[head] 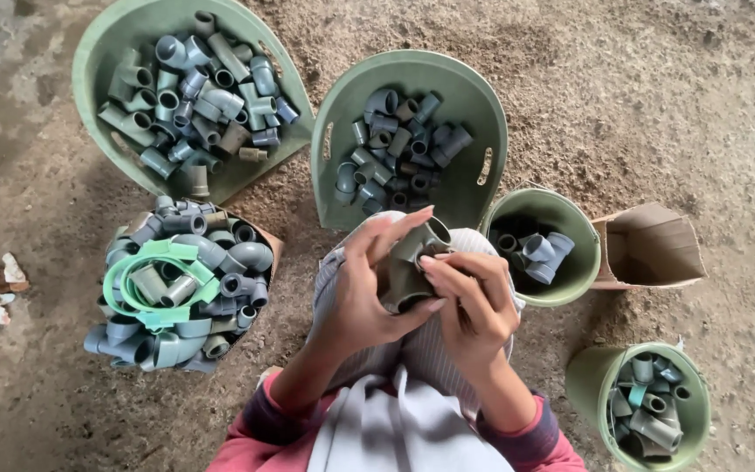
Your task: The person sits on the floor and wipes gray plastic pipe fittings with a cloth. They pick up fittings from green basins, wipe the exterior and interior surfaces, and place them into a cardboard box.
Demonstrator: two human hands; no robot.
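Both hands met over the lap, above the dirt floor [675,114]: the left hand [362,293] and right hand [474,301] were clamped together around a grey-green plastic pipe fitting [412,262]. It looked light, rigid and smooth, likely best gripped across its socket ends. Green baskets [482,114] of similar fittings lay ahead.

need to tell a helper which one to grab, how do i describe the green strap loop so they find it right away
Start at the heaped pile of grey pipe fittings on the ground left of the person's left hand, below the largest green basket. Lying on top is the strap loop: a flat, bright green band, unlike the grey tubular fittings around it.
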